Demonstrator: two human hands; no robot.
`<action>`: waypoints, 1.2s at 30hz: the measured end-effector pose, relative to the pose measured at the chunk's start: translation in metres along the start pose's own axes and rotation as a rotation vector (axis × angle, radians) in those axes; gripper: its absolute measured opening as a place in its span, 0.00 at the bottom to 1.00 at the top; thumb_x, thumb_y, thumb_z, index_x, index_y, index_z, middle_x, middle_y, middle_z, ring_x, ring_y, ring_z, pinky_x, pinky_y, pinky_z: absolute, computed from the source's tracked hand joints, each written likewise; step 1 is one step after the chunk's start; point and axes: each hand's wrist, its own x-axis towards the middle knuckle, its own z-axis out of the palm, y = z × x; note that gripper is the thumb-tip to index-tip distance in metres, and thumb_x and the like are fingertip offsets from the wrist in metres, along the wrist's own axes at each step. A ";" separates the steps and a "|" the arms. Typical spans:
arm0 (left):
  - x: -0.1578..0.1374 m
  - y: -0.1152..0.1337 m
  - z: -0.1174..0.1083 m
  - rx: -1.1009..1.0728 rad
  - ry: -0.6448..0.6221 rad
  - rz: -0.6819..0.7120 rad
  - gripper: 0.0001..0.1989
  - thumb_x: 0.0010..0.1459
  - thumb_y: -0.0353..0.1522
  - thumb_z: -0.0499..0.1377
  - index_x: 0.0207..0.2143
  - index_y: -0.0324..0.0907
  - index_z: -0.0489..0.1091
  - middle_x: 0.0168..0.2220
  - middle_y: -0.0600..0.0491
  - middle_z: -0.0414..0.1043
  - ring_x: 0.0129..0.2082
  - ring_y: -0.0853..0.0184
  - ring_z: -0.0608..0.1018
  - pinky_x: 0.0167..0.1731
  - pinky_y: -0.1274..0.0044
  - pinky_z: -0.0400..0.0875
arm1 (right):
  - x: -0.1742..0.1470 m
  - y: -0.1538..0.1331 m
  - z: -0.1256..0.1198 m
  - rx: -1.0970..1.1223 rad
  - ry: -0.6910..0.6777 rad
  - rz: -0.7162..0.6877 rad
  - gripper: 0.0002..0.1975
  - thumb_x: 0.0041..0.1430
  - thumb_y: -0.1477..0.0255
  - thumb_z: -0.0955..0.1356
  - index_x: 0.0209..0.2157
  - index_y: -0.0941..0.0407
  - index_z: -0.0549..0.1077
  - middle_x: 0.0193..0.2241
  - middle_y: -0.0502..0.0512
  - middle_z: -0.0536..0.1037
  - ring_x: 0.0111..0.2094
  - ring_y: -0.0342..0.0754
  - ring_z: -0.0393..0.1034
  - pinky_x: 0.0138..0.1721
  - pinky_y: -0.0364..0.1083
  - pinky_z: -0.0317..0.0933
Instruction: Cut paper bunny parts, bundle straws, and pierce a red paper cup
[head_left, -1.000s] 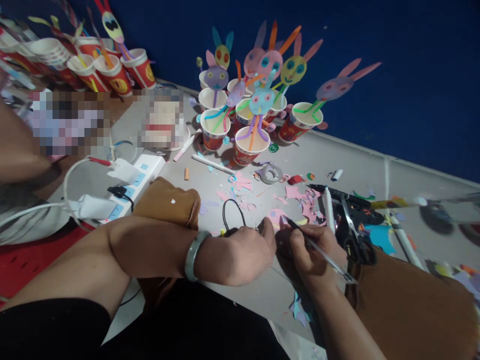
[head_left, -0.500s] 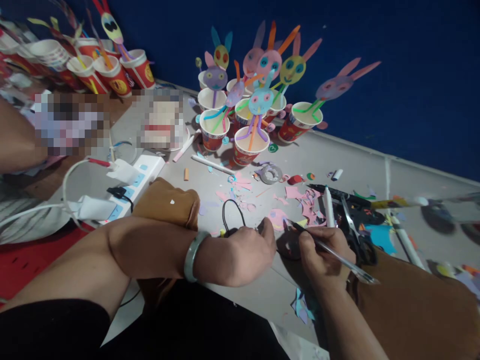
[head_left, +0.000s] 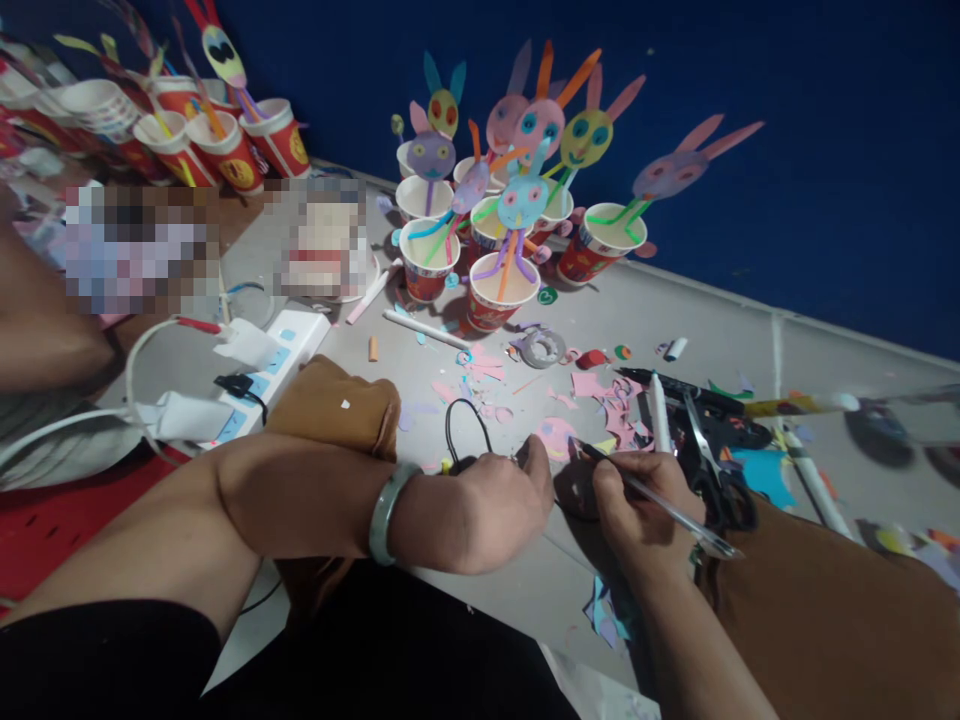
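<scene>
My right hand [head_left: 649, 505] grips a clear-barrelled pen [head_left: 679, 518] with a black tip end. The tip points down at a small pink oval paper piece [head_left: 556, 437] that bears purple marks. At the left edge of that piece my left hand [head_left: 480, 510] is closed, its fingertips touching the paper and partly hidden behind the knuckles. A green bangle [head_left: 387, 513] circles my left wrist. Black-handled scissors [head_left: 712, 465] and a white marker [head_left: 660, 412] lie just beyond my right hand.
Paper cups holding rabbit-faced figures, one in a front cup [head_left: 504, 290], stand against the blue wall. A tape roll [head_left: 543, 347], pink scraps [head_left: 611, 400] and a power strip [head_left: 274, 370] lie on the table. Another person's arm [head_left: 52, 300] is at the left.
The pen's rear end has swung slightly left while its tip stays near the pink paper. My left hand stays in place. The other person's arm at the left has shifted downward.
</scene>
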 end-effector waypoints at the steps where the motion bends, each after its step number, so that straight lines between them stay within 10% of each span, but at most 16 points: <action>1: 0.000 0.000 0.001 0.001 0.012 -0.002 0.30 0.65 0.23 0.44 0.69 0.22 0.50 0.69 0.21 0.49 0.43 0.58 0.83 0.29 0.75 0.79 | 0.000 -0.001 0.000 -0.003 -0.008 -0.001 0.11 0.53 0.59 0.67 0.29 0.52 0.70 0.24 0.53 0.78 0.26 0.51 0.73 0.30 0.48 0.66; 36: -0.001 -0.001 -0.004 -0.008 -0.004 -0.009 0.30 0.65 0.22 0.45 0.69 0.23 0.51 0.69 0.23 0.49 0.42 0.61 0.83 0.30 0.76 0.79 | 0.003 0.000 -0.003 0.058 0.000 0.034 0.09 0.52 0.61 0.68 0.27 0.51 0.69 0.23 0.53 0.76 0.24 0.50 0.71 0.29 0.50 0.65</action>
